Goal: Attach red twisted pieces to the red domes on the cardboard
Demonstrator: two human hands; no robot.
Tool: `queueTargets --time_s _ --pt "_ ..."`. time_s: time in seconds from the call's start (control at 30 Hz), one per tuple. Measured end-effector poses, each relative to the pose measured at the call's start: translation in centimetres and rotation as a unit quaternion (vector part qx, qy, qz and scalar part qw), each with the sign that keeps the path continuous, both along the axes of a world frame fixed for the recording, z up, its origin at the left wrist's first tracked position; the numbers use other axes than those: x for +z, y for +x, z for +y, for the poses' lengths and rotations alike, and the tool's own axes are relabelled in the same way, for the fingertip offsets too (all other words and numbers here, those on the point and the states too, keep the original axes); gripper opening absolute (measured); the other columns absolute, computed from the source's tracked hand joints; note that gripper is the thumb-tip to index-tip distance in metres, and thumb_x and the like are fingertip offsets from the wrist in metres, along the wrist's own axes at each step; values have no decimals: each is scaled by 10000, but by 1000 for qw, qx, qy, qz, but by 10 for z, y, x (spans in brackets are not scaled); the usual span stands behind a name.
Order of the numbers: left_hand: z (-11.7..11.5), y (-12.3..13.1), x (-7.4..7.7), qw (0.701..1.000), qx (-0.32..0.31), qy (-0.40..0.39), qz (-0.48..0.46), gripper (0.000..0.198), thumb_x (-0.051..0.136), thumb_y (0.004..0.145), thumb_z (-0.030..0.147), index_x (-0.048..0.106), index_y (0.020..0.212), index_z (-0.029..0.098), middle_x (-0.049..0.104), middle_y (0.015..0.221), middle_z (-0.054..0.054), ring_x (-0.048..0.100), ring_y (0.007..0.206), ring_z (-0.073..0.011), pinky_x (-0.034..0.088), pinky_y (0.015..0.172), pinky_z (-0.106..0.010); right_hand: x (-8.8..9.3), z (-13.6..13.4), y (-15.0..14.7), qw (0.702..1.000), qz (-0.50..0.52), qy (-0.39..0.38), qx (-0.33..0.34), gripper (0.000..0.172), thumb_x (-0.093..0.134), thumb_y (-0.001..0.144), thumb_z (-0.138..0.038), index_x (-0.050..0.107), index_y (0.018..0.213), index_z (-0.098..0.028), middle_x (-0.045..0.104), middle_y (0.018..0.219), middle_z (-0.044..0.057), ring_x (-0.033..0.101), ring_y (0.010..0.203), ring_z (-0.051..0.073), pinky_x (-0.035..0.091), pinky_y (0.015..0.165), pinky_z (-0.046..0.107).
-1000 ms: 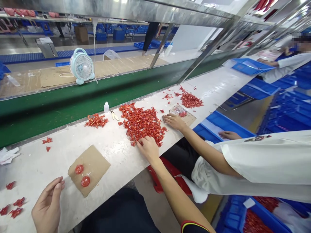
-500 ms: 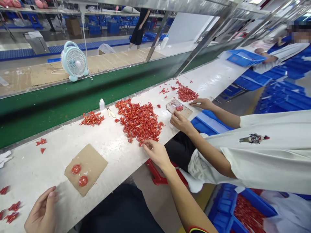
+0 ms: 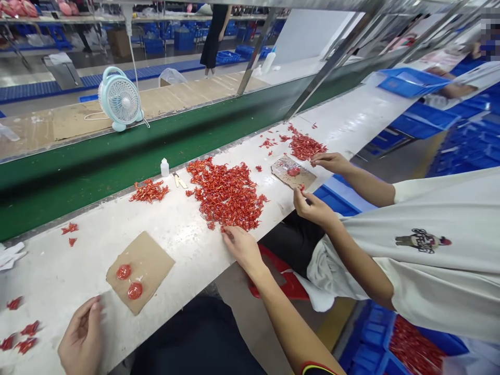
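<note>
My right hand [image 3: 242, 250] reaches to the near edge of a big pile of small red pieces [image 3: 226, 195], its fingertips pinched on a red piece there. Near the table's front edge at the lower left is my left hand [image 3: 82, 333], fingers curled with the thumb close to them; nothing shows between them. Between my hands lies a brown cardboard square [image 3: 150, 260] bearing two round, glossy red blobs [image 3: 135, 290]. Several red pieces [image 3: 30, 328] are scattered left of my left hand, and a smaller red heap [image 3: 149, 191] sits behind the cardboard.
A co-worker's hands [image 3: 316, 208] work over another cardboard [image 3: 287, 179] at the right, beside a red pile [image 3: 307, 146]. A white bottle [image 3: 164, 167] stands near the back edge. A fan [image 3: 122, 99] is beyond the green belt [image 3: 94, 172]. Blue bins [image 3: 414, 82] are farther right.
My right hand has shifted slightly left along the pile's near edge, its fingers closing. My left hand has moved a little right. The co-worker's nearer hand has lifted off the cardboard with a red piece.
</note>
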State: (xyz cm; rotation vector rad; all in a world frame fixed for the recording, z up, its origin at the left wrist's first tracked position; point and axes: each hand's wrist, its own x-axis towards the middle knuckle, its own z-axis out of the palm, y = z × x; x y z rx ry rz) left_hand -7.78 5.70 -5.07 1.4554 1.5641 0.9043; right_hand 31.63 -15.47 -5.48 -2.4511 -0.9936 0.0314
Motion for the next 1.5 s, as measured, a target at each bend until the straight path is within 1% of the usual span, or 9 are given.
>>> queueTargets --time_s 0.13,0.3,0.5,0.67,0.8,0.97,1.07,1.23,1.5 --pt "1 0 0 1000 1 -6 4 466 744 757 559 755 1054 201 759 1089 -69 689 914 -226 510 1054 -449 -5 7 -4 1000 -17 11 -12 261 483 984 -287 725 1046 -209 725 976 76 678 877 228 496 774 316" --pt "3 -1 -2 1000 1 -18 4 474 741 752 569 754 1057 207 758 1098 -65 693 935 -230 504 1068 -445 -11 20 -9 998 -37 22 -39 298 484 991 -321 743 1083 -205 699 963 90 657 867 237 493 753 323" --pt "3 -1 1 1000 8 -29 9 505 736 736 591 751 1059 204 758 1102 -71 698 927 -241 504 1069 -471 -8 24 -7 997 -30 50 -54 332 497 949 -323 696 1164 -167 680 930 79 655 830 223 499 752 325" --pt "1 2 4 1000 9 -27 6 519 734 732 598 748 1056 193 756 1100 -83 696 934 -252 510 1062 -484 4 2 -5 987 43 88 -123 318 528 913 -407 681 1046 -161 673 761 39 637 710 215 472 713 324" --pt "2 4 4 1000 4 -23 15 508 730 739 588 750 1060 195 758 1097 -79 697 942 -254 516 1057 -480 8 2 -12 988 97 65 -105 299 510 923 -420 708 876 -201 671 663 18 630 627 199 427 641 299" --pt "3 1 2 1000 -2 -23 13 487 735 738 576 750 1049 202 759 1099 -70 701 963 -253 503 1079 -468 6 19 -18 990 100 62 -74 325 485 919 -398 733 985 -197 688 690 22 635 654 208 419 666 302" --pt "3 -1 -2 1000 0 -22 -1 494 743 732 576 745 1051 199 756 1103 -76 701 946 -250 501 1080 -485 5 21 -17 988 96 69 -97 346 466 929 -411 718 1003 -186 689 706 33 629 658 213 413 670 306" --pt "4 -1 -4 1000 -8 -10 9 497 729 743 581 744 1051 192 757 1097 -79 700 958 -253 501 1082 -486 1 18 -16 979 111 63 -158 329 516 923 -455 712 916 -191 674 629 29 626 618 225 374 612 302" --pt "5 -2 -3 1000 -10 -16 13 477 735 751 558 745 1061 194 756 1118 -85 702 1014 -273 475 1116 -502 -3 35 -16 971 129 110 -169 402 488 943 -513 725 924 -189 657 586 8 628 578 206 401 612 293"
